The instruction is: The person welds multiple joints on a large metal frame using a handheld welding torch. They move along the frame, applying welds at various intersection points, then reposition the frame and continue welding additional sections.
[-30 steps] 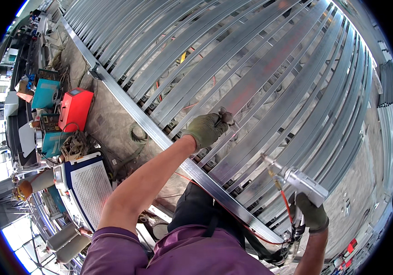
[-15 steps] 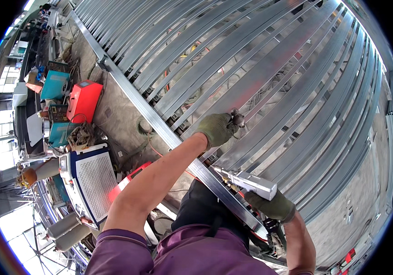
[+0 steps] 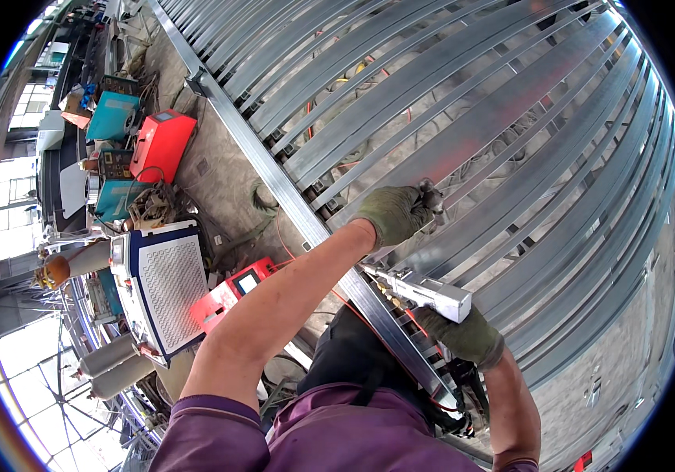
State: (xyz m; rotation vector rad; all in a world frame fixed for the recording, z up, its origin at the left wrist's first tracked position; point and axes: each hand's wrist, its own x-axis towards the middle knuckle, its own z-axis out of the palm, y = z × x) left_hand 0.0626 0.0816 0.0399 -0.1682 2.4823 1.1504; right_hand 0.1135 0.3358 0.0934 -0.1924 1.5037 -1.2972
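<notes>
In my gloved left hand (image 3: 389, 217) is a small dark metal piece (image 3: 432, 198), held over the slats; its kind I cannot make out. The green-gloved right hand (image 3: 467, 337) is wrapped round the grip of a silver welding gun (image 3: 432, 294). The gun's narrow nozzle points left, close to the near frame rail (image 3: 373, 303). Long flat galvanized metal slats (image 3: 424, 169) run from this rail toward the far right, with gaps between them. My fingers partly hide the metal piece, and the gun's grip is covered by my right glove.
On the left stand a white-and-blue machine (image 3: 168, 291) with a perforated panel, red boxes (image 3: 163, 145) and teal machines (image 3: 115, 116). Cables and a thin orange hose (image 3: 281, 236) lie on the concrete floor. Grey gas cylinders (image 3: 109, 358) lie at the lower left.
The view has turned slightly, so the frame and the machines sit farther right. Both hands keep their holds; the welding gun's nozzle appears a little nearer the rail.
</notes>
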